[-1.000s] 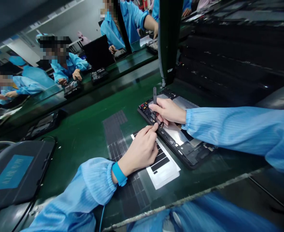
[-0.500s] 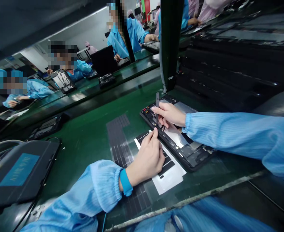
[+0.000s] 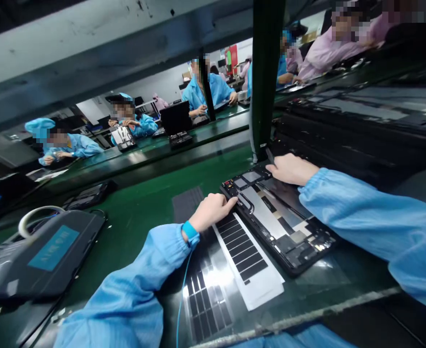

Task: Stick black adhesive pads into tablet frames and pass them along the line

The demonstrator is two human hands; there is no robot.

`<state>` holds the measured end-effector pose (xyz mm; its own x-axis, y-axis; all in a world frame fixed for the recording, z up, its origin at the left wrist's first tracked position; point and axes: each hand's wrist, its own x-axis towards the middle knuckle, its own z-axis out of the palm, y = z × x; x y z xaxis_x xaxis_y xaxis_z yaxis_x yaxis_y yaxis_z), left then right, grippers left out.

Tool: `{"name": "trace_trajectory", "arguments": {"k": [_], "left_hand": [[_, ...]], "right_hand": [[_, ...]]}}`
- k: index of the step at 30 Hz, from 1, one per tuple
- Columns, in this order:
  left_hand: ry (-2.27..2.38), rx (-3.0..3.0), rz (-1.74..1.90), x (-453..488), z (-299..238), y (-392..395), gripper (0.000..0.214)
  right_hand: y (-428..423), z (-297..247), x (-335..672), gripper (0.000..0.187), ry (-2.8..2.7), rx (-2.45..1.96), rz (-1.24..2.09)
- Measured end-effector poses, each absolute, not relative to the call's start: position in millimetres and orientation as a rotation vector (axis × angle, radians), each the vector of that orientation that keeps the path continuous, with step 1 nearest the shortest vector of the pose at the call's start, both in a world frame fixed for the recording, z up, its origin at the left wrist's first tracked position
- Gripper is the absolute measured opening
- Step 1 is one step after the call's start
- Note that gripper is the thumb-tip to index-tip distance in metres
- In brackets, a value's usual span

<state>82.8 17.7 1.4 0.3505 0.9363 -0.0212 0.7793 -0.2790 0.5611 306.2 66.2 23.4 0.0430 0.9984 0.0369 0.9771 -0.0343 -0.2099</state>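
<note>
Since this bench looks set up for short reaches, I'll go left to right: on the far side, a co-worker in a blue smock (image 3: 73, 147) works behind the line, and nearer, on the green conveyor belt (image 3: 136, 217), sits a dark case with a blue label (image 3: 53, 249), a white cable (image 3: 35, 215) looped over it. Next comes a dark gridded sheet (image 3: 205, 302), then my left hand (image 3: 213, 212), with a blue wrist strap (image 3: 190, 231) and a thin blue wire (image 3: 181, 299) running down from it, my guess being it's there for grounding against static. That hand lies relaxed with its fingertips on the edge of the opened tablet housing (image 3: 278, 217), seemingly steadying it, though I can't tell if it's really gripping. Just beside the housing lies a white sheet of black strips (image 3: 249, 256), probably placed there to be within easy reach. The housing sits flat on the belt, angled toward me, and my curled right hand (image 3: 292, 169) seems to pinch black tweezers (image 3: 270, 155), mostly hidden, with only the tip showing past the fingers.
</note>
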Motion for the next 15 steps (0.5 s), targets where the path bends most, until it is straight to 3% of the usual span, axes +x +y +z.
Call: {"name": "trace_trajectory", "arguments": {"k": [6, 11, 15], "left_hand": [[1.389, 1.961, 0.487, 92, -8, 39, 0.052], [1.271, 1.632, 0.858, 107, -2, 34, 0.031], [1.202, 1.388, 1.104, 103, 14, 45, 0.032]], "right_hand": [[68, 11, 309, 0.041, -2.034, -2.211, 0.278], [72, 20, 314, 0.044, -1.948, -2.139, 0.312], [76, 17, 313, 0.037, -1.713, -1.852, 0.574]]}}
